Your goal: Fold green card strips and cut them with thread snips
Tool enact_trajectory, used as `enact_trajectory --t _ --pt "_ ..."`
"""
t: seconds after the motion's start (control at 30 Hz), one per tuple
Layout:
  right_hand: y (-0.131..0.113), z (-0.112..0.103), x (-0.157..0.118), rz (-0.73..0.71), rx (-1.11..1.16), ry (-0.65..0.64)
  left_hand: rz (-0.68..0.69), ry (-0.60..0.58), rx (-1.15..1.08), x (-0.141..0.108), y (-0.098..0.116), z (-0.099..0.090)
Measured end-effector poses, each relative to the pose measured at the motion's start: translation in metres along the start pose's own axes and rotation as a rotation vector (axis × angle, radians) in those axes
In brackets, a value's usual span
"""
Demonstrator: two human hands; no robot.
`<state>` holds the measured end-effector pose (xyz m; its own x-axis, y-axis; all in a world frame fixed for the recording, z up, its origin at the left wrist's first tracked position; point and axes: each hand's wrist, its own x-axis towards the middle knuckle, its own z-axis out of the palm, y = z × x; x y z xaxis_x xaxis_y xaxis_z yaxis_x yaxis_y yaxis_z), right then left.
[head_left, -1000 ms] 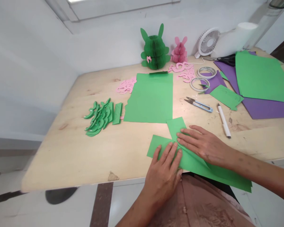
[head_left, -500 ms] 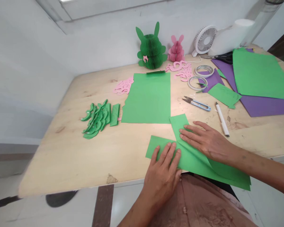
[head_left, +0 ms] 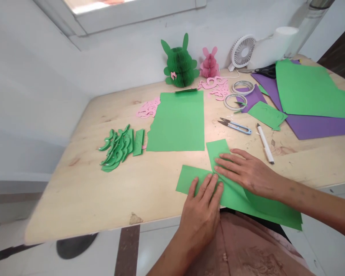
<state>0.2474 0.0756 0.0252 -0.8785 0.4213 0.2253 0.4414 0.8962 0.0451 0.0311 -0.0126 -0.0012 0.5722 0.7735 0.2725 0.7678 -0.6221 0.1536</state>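
Note:
Green paper (head_left: 264, 209), folded or layered, lies at the table's front edge and hangs partly over it. Its left part spreads into two strips, one pointing left and one pointing up. My left hand (head_left: 202, 203) rests flat on the left strip, fingers slightly apart. Over the upper strip lies my right hand (head_left: 247, 170), fingers stretched out and pressing on the paper. Behind them is a flat green sheet (head_left: 178, 122) with a ragged left edge. A white pen (head_left: 265, 143) and blue-handled thread snips (head_left: 235, 126) lie beyond my right hand.
Cut green pieces (head_left: 117, 149) lie at left, pink scraps (head_left: 149, 107) behind them. Green (head_left: 179, 67) and pink (head_left: 209, 64) paper rabbits stand at the wall. Tape rolls (head_left: 243, 87), a fan (head_left: 243, 51), purple sheets (head_left: 313, 128) and a large green sheet (head_left: 307, 92) are at right.
My left hand has slid slightly right along the paper, closer to my right hand. My right hand still presses on the upper strip. The camera view has shifted a little.

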Motion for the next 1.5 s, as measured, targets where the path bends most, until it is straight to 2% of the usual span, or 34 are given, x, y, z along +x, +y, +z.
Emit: enact_trajectory --t 0.37,0.6,1.17,1.5 --pt "-0.004 0.006 -0.005 -0.022 0.012 -0.010 -0.001 -0.056 0.003 0.001 0.001 -0.005" --pt "-0.006 0.003 -0.003 -0.027 -0.011 -0.040 0.002 0.000 -0.003 -0.001 0.000 0.002" --pt "0.001 0.002 -0.011 0.001 -0.060 -0.066 0.004 0.015 -0.008 -0.001 -0.001 0.004" --pt "-0.004 -0.007 -0.015 -0.002 -0.031 0.004 0.006 0.002 0.019 0.000 0.003 0.003"
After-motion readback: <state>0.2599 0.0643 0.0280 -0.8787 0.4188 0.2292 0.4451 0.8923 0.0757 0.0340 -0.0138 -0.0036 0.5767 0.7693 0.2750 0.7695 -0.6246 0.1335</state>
